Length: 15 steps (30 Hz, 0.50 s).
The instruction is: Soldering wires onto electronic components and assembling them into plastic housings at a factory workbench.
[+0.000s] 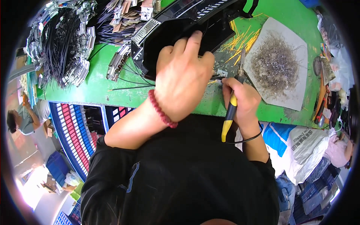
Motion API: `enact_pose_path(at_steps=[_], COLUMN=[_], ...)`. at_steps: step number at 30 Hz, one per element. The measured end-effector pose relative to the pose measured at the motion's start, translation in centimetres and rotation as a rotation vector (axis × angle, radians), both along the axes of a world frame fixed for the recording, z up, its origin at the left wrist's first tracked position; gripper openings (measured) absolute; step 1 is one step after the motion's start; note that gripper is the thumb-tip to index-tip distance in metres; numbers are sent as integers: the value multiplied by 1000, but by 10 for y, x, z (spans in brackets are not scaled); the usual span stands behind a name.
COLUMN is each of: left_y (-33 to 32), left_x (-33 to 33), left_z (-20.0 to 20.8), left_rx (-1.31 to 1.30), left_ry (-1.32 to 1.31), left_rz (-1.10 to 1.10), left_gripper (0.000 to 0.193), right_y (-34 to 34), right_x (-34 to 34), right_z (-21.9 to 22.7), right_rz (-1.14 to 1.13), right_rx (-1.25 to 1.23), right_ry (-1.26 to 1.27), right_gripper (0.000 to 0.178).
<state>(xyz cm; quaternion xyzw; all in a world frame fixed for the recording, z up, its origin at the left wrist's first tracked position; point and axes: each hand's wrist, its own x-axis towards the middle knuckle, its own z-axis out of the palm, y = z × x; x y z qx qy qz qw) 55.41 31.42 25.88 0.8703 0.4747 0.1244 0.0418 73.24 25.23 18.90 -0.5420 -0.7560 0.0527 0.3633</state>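
My left hand [183, 71], a dark red bead bracelet at its wrist, reaches over an angular black plastic housing [150, 41]. Its index finger is stretched out against the dark inside; the other fingers bend loosely, their tips partly hidden. My right hand [243, 97] is closed around a yellow and black soldering iron [230, 114], whose metal end points away from me. Thin dark wires [215, 78] lie between the two hands, by my right fingertips; whether those fingers pinch them, I cannot tell. A metal-cased part with black wires [119, 62] sits left of the housing.
Bundles of metal-cased parts with black wires [63, 45] pile up at the far left of the green table [101, 95]. Yellow wires [243, 39] lie beyond my right hand. A white sheet [275, 28] bears dark debris [275, 60]. A white sack [303, 146] is at the right.
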Motion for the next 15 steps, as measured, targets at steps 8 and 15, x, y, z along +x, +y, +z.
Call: enact_pose_path(at_steps=[8, 15], left_y=[5, 4], left_x=[3, -5], left_z=[-20, 2], left_rx=[-272, -260], left_ry=[-556, -671], left_rz=[-22, -311], left_gripper=[27, 30], right_y=[2, 1], right_x=[0, 6], right_z=[1, 0], right_rz=[11, 31], right_rx=[25, -37], right_ry=[49, 126], right_gripper=[32, 28])
